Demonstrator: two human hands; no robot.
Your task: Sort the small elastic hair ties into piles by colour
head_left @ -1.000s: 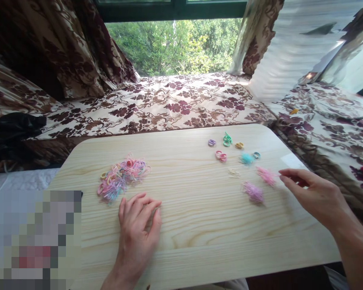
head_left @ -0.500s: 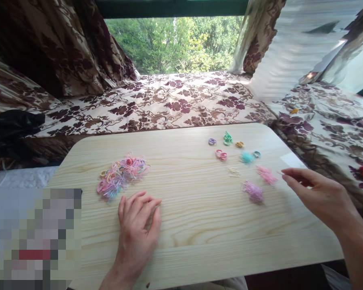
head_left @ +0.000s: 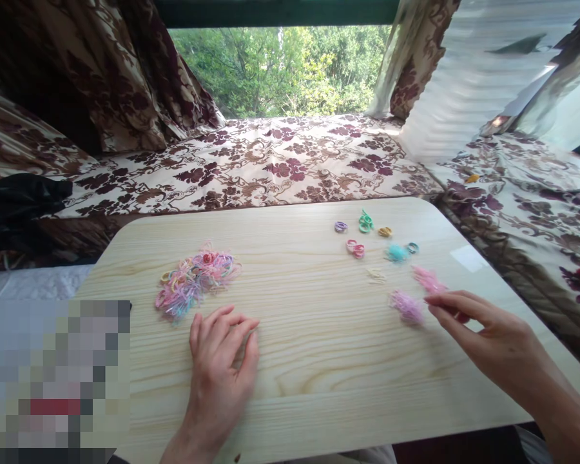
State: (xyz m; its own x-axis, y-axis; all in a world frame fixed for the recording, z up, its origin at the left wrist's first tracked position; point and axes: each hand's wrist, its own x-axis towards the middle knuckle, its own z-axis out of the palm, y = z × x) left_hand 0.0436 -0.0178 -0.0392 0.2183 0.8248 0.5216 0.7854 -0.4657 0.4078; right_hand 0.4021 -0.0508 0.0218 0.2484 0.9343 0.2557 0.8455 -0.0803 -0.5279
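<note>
My left hand [head_left: 223,354] rests on the table [head_left: 309,348], fingers apart and holding nothing. Just beyond its fingertips lies a mixed heap of small elastic bands [head_left: 193,280] in pink, purple, blue and yellow. On the right, my right hand [head_left: 483,322] has thumb and index finger pinched together; anything between them is too small to make out. Its fingertips are beside a lilac pile of bands [head_left: 406,307] and just in front of a pink pile [head_left: 428,280]. Farther left lies a small cream group of bands [head_left: 376,276].
Beyond these lie a turquoise pile [head_left: 397,252], a grey-blue band [head_left: 412,247], red-pink ties [head_left: 355,249], yellow ties [head_left: 385,231], green ties [head_left: 366,222] and purple ties [head_left: 341,226]. A floral-covered ledge [head_left: 251,164] borders the table's far edge.
My right hand has moved left and slightly nearer to me, from right of the pink pile to beside the lilac one. My left hand stays put.
</note>
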